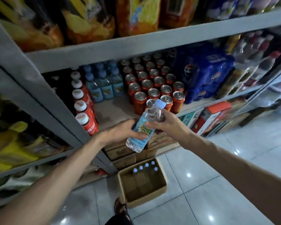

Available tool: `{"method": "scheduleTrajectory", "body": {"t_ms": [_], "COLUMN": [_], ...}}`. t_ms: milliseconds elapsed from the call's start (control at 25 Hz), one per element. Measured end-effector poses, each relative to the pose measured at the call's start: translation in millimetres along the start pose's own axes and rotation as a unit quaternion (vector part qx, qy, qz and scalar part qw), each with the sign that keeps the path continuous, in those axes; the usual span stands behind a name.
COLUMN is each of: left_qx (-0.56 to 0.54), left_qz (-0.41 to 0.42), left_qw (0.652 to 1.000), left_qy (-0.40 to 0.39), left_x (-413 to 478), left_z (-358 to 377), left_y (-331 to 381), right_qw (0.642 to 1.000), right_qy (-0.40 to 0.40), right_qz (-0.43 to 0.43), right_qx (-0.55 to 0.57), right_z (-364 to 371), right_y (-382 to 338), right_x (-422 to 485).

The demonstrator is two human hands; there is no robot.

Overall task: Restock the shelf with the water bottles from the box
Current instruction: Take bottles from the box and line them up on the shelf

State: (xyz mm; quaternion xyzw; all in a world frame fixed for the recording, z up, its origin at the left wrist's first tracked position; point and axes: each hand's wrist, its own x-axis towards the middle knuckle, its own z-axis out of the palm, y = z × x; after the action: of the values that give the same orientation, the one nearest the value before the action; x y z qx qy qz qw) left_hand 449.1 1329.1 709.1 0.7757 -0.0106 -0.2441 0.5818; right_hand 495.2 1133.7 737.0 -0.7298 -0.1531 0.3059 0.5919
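Before the shelf (113, 111) gap, both hands (120, 131) grip a bottle (143, 127).

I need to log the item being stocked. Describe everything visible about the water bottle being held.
The water bottle is clear plastic with a pale blue cap and a light blue label showing a yellowish picture. It is tilted, cap up and to the right, in front of the shelf's bare patch. The left hand wraps its lower body; the right hand grips near the neck.

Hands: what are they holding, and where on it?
One water bottle: left hand grips its labelled body, right hand its upper part below the cap.
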Motion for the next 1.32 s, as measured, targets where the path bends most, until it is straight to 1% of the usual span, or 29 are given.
{"method": "scheduleTrajectory", "body": {"t_ms": [120, 200, 280, 320, 360, 440, 520, 600, 680, 760, 840, 1000, 1120, 1200, 1240, 1320], "left_qx": [-0.049, -0.042, 0.015, 0.066, 0.129, 0.263, 0.346, 0.371, 0.383, 0.382, 0.364, 0.326, 0.342, 0.354, 0.361, 0.371], "left_qz": [0.003, -0.007, -0.081, -0.126, -0.157, -0.202, -0.252, -0.283, -0.285, -0.282, -0.28, -0.249, -0.251, -0.253, -0.254, -0.257], "left_qw": [0.997, 0.991, 0.979, 0.968, 0.955, 0.922, 0.885, 0.868, 0.859, 0.857, 0.863, 0.883, 0.876, 0.87, 0.867, 0.863], "left_qy": [0.056, 0.126, 0.188, 0.208, 0.214, 0.199, 0.18, 0.17, 0.184, 0.202, 0.21, 0.229, 0.229, 0.232, 0.231, 0.227], "left_x": [-3, 2, 8, 13, 19, 32, 45, 52, 54, 55, 55, 52, 52, 52, 52, 52], "left_z": [-20, -32, -42, -46, -47, -45, -43, -43, -44, -44, -45, -52, -52, -52, -53, -53], "left_y": [-18, -35, -47, -54, -61, -76, -94, -113, -127, -130, -126, -124, -120, -118, -118, -117], "right_qw": [0.994, 0.982, 0.962, 0.949, 0.936, 0.922, 0.912, 0.898, 0.88, 0.87, 0.867, 0.876, 0.875, 0.864, 0.862, 0.867], "right_qy": [0.015, 0.036, 0.057, 0.065, 0.072, 0.069, 0.043, -0.001, -0.037, -0.047, -0.048, -0.027, 0.018, 0.048, 0.054, 0.044], "right_qz": [-0.033, -0.058, -0.075, -0.09, -0.107, -0.126, -0.137, -0.167, -0.199, -0.213, -0.223, -0.234, -0.248, -0.268, -0.274, -0.278], "right_qx": [-0.104, -0.178, -0.255, -0.295, -0.327, -0.36, -0.384, -0.408, -0.429, -0.442, -0.442, -0.421, -0.416, -0.423, -0.424, -0.41], "right_z": [17, 23, 26, 25, 24, 27, 34, 47, 65, 81, 96, 121, 133, 137, 138, 138], "right_y": [-14, -21, -27, -30, -32, -33, -33, -26, -17, -9, 0, 16, 22, 25, 27, 28], "right_x": [30, 56, 87, 104, 122, 158, 191, 219, 244, 260, 273, 286, 292, 296, 297, 297]}}
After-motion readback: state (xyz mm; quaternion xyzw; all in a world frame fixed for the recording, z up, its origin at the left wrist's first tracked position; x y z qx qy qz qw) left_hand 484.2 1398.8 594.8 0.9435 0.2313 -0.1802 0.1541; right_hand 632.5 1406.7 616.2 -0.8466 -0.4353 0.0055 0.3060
